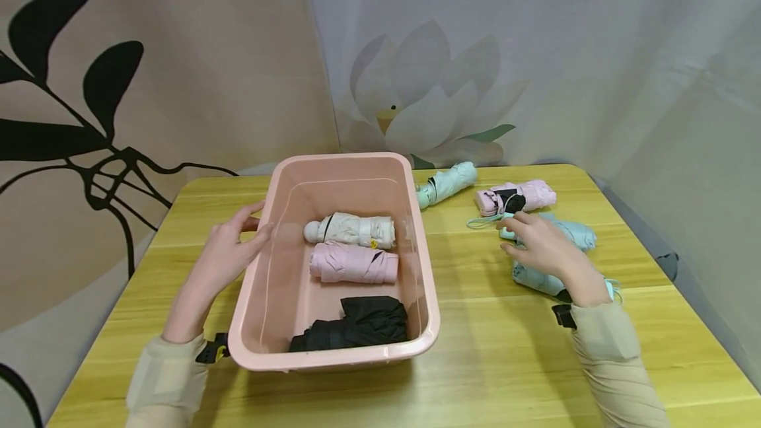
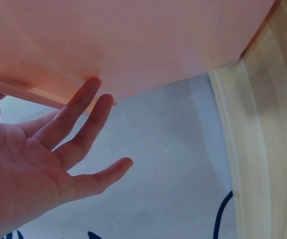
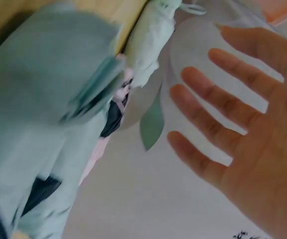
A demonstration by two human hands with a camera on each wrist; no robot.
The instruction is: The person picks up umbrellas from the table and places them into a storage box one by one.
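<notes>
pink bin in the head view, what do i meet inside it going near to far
Near rim → black folded bundle → pink umbrella → white umbrella → far rim.

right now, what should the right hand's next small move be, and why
Probably lower the right hand onto the farther blue umbrella and grip it: that hand hovers open near it, holding nothing, while the left hand is at the rim of the pink bin, where a white umbrella and a pink umbrella already lie.
</notes>
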